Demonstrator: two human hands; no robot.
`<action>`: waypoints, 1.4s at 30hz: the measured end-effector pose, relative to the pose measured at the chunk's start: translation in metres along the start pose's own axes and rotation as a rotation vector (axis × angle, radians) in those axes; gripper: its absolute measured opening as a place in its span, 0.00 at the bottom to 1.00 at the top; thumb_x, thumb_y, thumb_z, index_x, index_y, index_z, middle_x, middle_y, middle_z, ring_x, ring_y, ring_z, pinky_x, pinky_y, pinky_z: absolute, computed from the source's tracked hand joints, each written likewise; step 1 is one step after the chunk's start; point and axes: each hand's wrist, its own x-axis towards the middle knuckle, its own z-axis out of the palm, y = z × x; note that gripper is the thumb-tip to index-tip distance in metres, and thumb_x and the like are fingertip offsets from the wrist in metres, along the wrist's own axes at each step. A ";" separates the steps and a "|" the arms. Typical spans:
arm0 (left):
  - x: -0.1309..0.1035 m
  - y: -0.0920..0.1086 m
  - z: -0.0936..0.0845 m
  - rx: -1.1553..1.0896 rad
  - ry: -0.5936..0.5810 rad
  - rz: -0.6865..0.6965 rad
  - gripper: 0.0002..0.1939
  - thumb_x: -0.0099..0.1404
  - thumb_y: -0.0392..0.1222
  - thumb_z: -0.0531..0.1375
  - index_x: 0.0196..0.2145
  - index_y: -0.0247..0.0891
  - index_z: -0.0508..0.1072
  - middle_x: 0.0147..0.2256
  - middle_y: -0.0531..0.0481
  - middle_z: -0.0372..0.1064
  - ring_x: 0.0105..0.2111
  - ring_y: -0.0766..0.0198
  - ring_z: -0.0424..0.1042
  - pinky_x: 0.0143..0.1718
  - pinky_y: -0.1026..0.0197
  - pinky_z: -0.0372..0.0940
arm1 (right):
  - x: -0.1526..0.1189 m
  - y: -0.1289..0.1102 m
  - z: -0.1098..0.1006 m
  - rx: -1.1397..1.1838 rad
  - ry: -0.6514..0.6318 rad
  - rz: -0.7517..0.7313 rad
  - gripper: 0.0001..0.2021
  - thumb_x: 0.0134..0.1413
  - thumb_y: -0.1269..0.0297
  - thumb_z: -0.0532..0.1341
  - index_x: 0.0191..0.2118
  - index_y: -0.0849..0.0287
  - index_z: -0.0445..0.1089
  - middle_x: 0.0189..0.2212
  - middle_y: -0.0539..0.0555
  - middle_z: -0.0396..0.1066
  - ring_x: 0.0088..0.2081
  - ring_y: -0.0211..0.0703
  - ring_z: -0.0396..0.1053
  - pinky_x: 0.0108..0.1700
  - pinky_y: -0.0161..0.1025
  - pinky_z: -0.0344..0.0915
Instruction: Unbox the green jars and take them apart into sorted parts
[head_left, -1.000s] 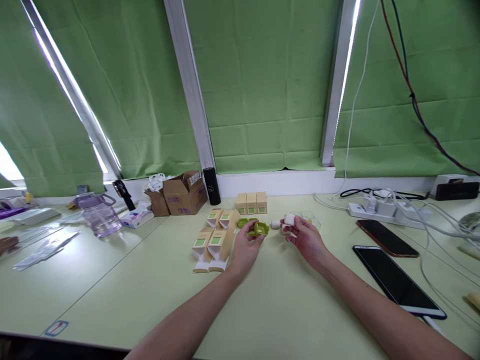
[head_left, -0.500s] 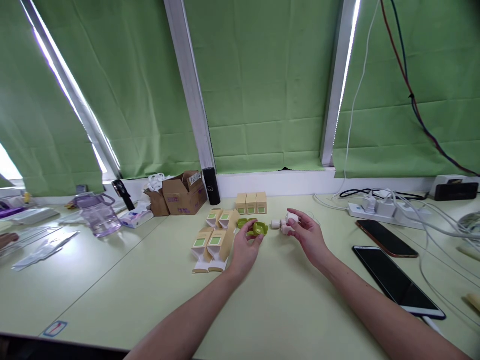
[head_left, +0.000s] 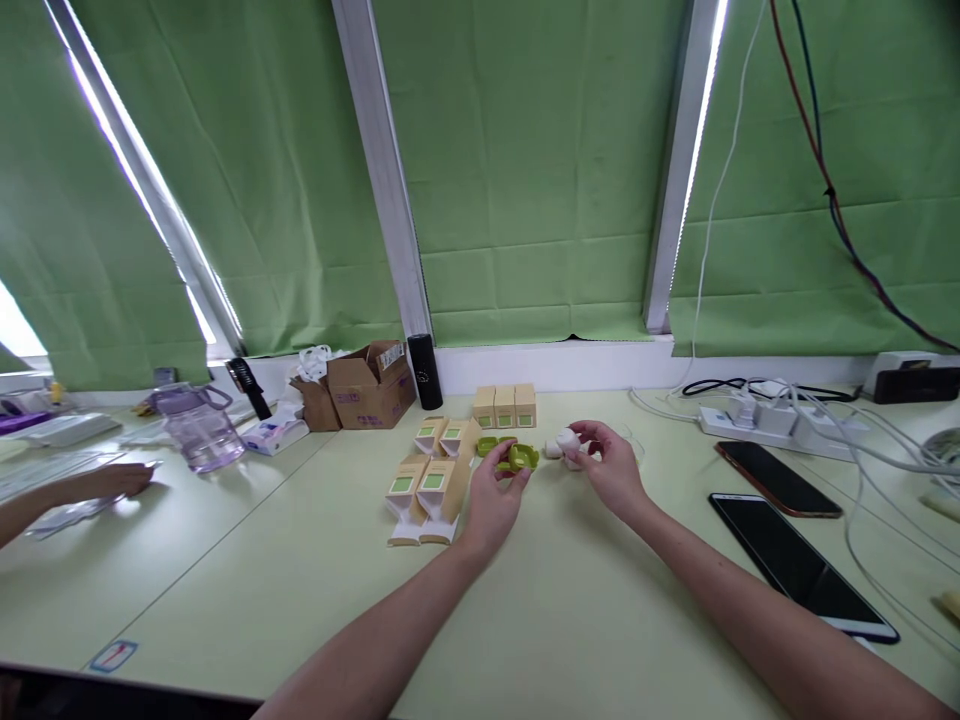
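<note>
My left hand (head_left: pixel 496 492) is closed on a small green plastic case (head_left: pixel 523 457), gripped between thumb and fingers. Another green piece (head_left: pixel 487 445) lies just behind those fingers. In my right hand (head_left: pixel 611 465) a small rounded white piece (head_left: pixel 568 438) is pinched at the fingertips. Similar white pieces (head_left: pixel 553 449) sit on the table close beside it; their exact kind is too small to tell. Left of my left hand lie several small tan cartons (head_left: pixel 435 478) with green labels, their white flaps open toward me. Three upright tan cartons (head_left: pixel 505 407) stand behind.
Toward the back left are a brown cardboard box (head_left: pixel 371 388), a black cylinder (head_left: pixel 425 372) and a clear purple-lidded bottle (head_left: pixel 199 430). Another person's hand (head_left: pixel 135 479) rests on clear bags at far left. Two phones (head_left: pixel 802 565) and a power strip (head_left: pixel 780 425) with cables lie right.
My right hand has moved slightly left and down with the white piece, nearer the others. The other person's hand has reached in over the bags. My left hand keeps its grip.
</note>
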 end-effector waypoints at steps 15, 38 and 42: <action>-0.001 -0.003 -0.001 -0.009 -0.001 -0.010 0.23 0.61 0.38 0.68 0.54 0.38 0.74 0.51 0.40 0.74 0.46 0.57 0.76 0.50 0.52 0.72 | -0.003 0.016 0.014 -0.764 -0.223 -0.444 0.16 0.55 0.78 0.59 0.46 0.54 0.72 0.46 0.54 0.78 0.51 0.52 0.65 0.53 0.47 0.55; -0.003 0.000 0.003 0.065 0.004 -0.007 0.22 0.62 0.36 0.66 0.55 0.37 0.73 0.50 0.41 0.74 0.48 0.56 0.75 0.51 0.53 0.71 | -0.003 0.026 0.018 -0.962 -0.259 -0.486 0.17 0.57 0.77 0.58 0.49 0.55 0.74 0.50 0.58 0.76 0.52 0.55 0.64 0.54 0.48 0.55; -0.003 -0.002 0.003 0.045 0.003 -0.004 0.22 0.62 0.36 0.66 0.54 0.37 0.74 0.50 0.41 0.74 0.49 0.56 0.75 0.50 0.54 0.71 | -0.003 0.027 0.018 -0.960 -0.268 -0.481 0.19 0.56 0.78 0.58 0.51 0.56 0.74 0.51 0.58 0.76 0.52 0.55 0.64 0.54 0.49 0.55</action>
